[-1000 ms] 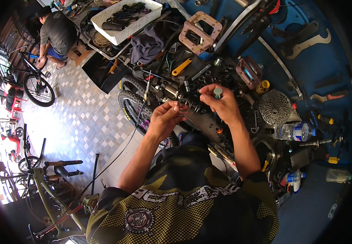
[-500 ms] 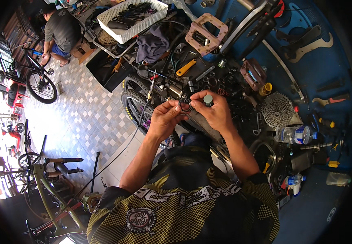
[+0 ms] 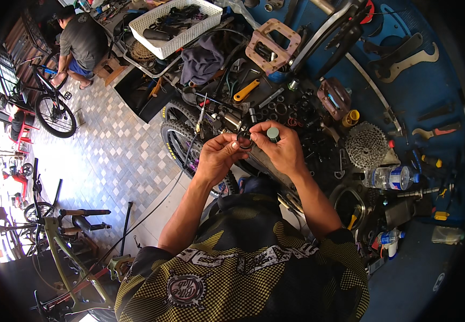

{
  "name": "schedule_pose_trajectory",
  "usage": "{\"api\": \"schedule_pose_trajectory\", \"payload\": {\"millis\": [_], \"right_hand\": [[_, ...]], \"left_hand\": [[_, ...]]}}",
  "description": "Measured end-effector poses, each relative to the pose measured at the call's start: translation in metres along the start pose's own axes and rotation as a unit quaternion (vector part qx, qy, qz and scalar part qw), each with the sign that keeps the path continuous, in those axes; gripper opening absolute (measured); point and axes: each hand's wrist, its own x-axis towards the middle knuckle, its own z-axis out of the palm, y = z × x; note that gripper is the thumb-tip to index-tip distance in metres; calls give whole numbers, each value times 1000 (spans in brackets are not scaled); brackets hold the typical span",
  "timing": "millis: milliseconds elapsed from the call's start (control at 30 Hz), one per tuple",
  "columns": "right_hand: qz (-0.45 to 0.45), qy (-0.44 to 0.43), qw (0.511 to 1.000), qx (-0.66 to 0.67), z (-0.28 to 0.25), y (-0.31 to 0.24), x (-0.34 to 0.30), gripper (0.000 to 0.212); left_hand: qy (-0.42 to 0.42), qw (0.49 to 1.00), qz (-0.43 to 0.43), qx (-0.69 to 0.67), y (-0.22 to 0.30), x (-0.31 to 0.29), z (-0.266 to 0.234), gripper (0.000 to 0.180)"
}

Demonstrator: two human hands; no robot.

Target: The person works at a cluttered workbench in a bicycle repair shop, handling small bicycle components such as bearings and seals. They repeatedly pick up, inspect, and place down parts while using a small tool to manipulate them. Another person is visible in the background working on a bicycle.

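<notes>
A dark ring, perhaps a bearing or a seal, is pinched upright between the thumb and fingers of my left hand. My right hand is closed beside it, thumb and forefinger meeting at the ring's right edge. Out of the same hand shows the round, pale green end of a small tool or cylinder; the rest of it is hidden by my fingers. Beyond my hands, a black socket-like cylinder and several small rings lie on the cluttered bench.
Around the bench are a yellow-handled tool, a tan pedal, a cassette and a plastic bottle. A white basket stands at the back. Bike wheels lean to the left; a person crouches farther off.
The pale green end has tilted slightly left and down as my right fingers shift at the ring. My left hand stays nearly still.
</notes>
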Motion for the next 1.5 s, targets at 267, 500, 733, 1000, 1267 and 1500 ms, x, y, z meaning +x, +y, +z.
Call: {"api": "schedule_pose_trajectory", "payload": {"millis": [267, 500, 733, 1000, 1267, 1500], "right_hand": [[0, 4, 998, -59, 5, -5, 2, 13], [62, -61, 995, 39, -2, 4, 9, 17], [50, -59, 997, -8, 0, 1, 8, 19], [77, -95, 993, 0, -7, 3, 3, 21], [37, -32, 999, 10, -4, 0, 0, 20], [97, -57, 992, 63, -1, -5, -4, 22]], "left_hand": [[1, 1000, 8, 12, 4, -3, 3, 16], [7, 999, 6, 49, 8, -5, 1, 13], [52, 991, 20, 122, 13, -3, 14, 11], [72, 975, 40, 206, 16, 0, 15, 12], [16, 959, 31, 281, 21, -10, 21, 23], [70, 945, 70, 313, 18, -14, 27, 21]]}}
